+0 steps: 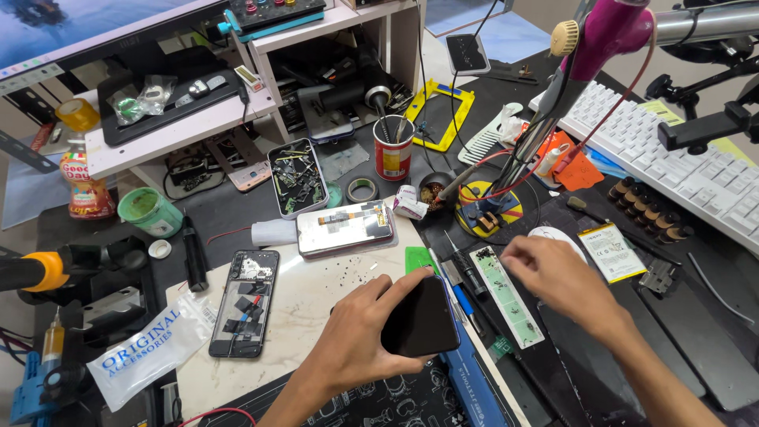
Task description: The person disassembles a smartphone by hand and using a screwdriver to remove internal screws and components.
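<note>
Left hand (pixel 371 332) clamped around glossy black slab phone (pixel 421 326), held just above white marble mat (pixel 316 304) on desk. Likely light, stiff, slick, glass fragile; grip by long edges. Right hand (pixel 553 273), fingers pinched together, hovers over long white parts strip (pixel 510 296).

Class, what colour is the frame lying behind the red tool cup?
Yellow frame, behind the red cup; head view.

My left hand (pixel 360 336) covers part of the dark phone (pixel 421 326). Both forearms run off the bottom edge. Right hand (pixel 553 273) fingertips blurred; the monitor (pixel 87 28) is cropped at top.
</note>
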